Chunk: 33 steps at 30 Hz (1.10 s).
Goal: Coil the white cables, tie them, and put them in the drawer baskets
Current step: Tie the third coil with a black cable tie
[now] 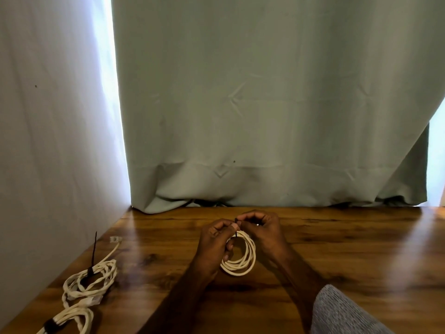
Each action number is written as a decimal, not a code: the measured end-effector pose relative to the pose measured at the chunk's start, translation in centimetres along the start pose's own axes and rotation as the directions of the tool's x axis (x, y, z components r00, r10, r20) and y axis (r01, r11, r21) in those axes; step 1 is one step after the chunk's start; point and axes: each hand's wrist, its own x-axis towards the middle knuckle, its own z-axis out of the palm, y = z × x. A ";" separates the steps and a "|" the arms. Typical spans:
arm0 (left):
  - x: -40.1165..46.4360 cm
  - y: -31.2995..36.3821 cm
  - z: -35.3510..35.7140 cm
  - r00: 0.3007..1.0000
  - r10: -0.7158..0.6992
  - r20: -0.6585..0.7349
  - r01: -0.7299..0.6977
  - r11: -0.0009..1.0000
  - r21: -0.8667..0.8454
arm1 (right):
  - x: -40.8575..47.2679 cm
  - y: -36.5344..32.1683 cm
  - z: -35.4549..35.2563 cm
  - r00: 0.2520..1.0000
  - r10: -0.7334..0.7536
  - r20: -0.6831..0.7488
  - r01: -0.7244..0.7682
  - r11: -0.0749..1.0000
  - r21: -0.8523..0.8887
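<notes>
Nearest you, a grey knit sleeve covers the lower right corner, and at the lower left edge lies a white cable bundle wrapped with a black band. Just beyond it sits a second coiled white cable, cinched by a black zip tie whose long tail stands upright; one clear connector trails off toward the wall. Both bundles lie well to the left of your fingers. At the centre, your left hand curls round the left side of a neat white coil resting on the wooden table, with its thumb and forefinger pinching near the top of the loop. Your right hand meets it there, its fingers bent and pressed together on a thin black tie (only a short dark sliver shows between your fingertips, so how far it is threaded cannot be told). The coil hangs below and between both sets of fingers. Beyond them a pale green curtain drapes onto the table's far edge, with a white wall at the left.
</notes>
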 end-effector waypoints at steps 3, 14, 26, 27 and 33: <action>-0.1 0.1 0.0 1.000 -0.018 0.006 0.018 1.000 -0.016 | 0.1 0.1 -0.1 1.000 0.003 0.008 -0.003 1.000 -0.003; -0.2 0.4 0.1 0.999 -0.033 0.013 0.034 0.999 -0.026 | 0.3 0.5 -0.5 0.998 -0.063 0.031 0.064 0.996 -0.060; -0.2 0.4 0.0 0.998 -0.051 0.027 0.051 0.999 -0.002 | 0.5 1.0 -0.4 0.997 -0.072 0.017 0.073 0.989 -0.126; -0.2 0.4 0.0 0.998 -0.050 0.027 0.050 0.999 -0.002 | 0.5 1.0 -0.4 0.997 -0.077 0.021 0.079 0.989 -0.128; -0.3 0.5 0.0 0.998 -0.052 0.038 0.052 0.998 -0.018 | 0.3 0.7 -0.4 0.998 -0.046 0.037 0.049 0.996 -0.077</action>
